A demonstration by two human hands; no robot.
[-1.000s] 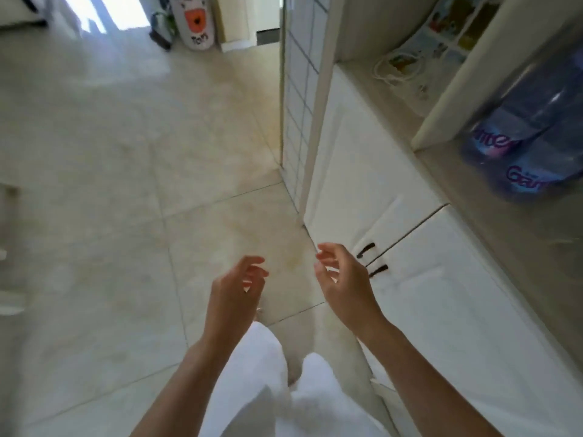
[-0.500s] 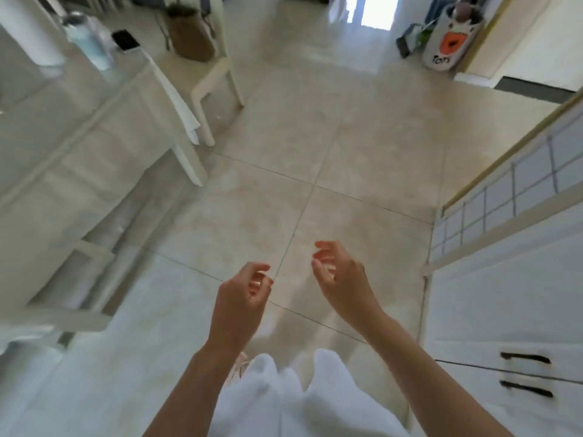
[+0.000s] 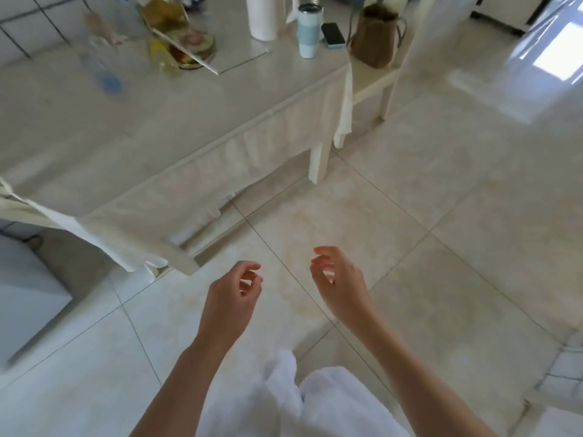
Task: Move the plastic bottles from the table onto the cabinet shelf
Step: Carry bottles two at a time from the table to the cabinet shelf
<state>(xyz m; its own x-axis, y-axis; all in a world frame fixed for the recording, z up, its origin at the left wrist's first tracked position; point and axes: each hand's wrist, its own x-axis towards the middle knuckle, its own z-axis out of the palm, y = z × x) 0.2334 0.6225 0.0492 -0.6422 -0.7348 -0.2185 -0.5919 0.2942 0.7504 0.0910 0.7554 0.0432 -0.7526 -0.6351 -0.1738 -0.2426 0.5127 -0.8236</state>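
Change: view swings from the cabinet to the tabletop (image 3: 132,127); both hands keep their raised pose.
Left hand (image 3: 232,298): empty, fingers loosely curled, over the floor (image 3: 441,200).
Right hand (image 3: 339,283): empty, likewise relaxed.
Plastic bottle (image 3: 101,66): clear and blurred, apparently lying near the tabletop's far left edge, well apart from both hands.
Handling: probably light, thin-walled, smooth; judged best gripped round the mid-body, without squeezing hard.
Others: tumbler (image 3: 309,29), phone (image 3: 332,33), paper roll (image 3: 263,15) at the far right corner.
Writing: none readable.
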